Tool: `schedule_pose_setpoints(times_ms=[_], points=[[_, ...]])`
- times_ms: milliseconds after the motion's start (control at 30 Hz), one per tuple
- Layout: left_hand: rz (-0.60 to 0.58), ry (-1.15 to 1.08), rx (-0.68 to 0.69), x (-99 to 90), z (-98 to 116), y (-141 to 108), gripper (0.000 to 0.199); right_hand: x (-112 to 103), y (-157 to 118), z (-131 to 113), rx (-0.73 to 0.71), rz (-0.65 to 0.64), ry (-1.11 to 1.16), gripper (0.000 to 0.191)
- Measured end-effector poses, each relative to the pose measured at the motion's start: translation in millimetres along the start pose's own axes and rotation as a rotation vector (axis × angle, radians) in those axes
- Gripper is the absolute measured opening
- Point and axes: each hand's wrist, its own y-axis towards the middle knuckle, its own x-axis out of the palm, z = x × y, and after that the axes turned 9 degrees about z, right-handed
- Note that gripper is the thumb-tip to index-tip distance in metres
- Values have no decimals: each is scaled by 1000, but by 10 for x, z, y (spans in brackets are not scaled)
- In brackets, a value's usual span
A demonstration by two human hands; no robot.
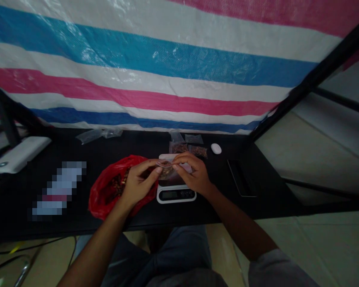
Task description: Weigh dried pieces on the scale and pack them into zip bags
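On my feed, the left grip (pixel 140 181) and right grip (pixel 194 173) were pinching a small clear bag (pixel 165 168) of brownish pieces between fingers and thumbs, directly above a digital scale (pixel 176 195) on the black desk (pixel 131 145). A red plastic bag (pixel 113 187) lay just left of the scale. Farther up sat filled packets (pixel 187 149) and a white computer mouse (pixel 215 148), below a striped tarp (pixel 149 59)

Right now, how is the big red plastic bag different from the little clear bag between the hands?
The red plastic bag is bright red, while the small clear bag is see-through. The red plastic bag is much bigger than the small clear bag. The red one lies on the black table, while the small one is held above the digital scale by the left hand and right hand. Both are plastic and both hold brown bits.
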Motion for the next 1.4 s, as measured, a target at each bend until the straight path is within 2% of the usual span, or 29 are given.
schedule_pose_setpoints(times_ms=[200,600,800,1167,1400], points=[[-29,11,23,-15,-28,-9,22,24,-18,15,7,-41,11,6],[-52,-48,66,-11,149,49,12,8,17,-17,106,-87,138,6],[-91,-53,70,-26,147,60,11,14,9,-56,108,-128,127,9],[-92,-49,61,16,146,53,4,59,-36,-34,35,-99,77,6],[-145,-50,13,-34,178,59,5,29,-28,-60,78,-158,106,6]])
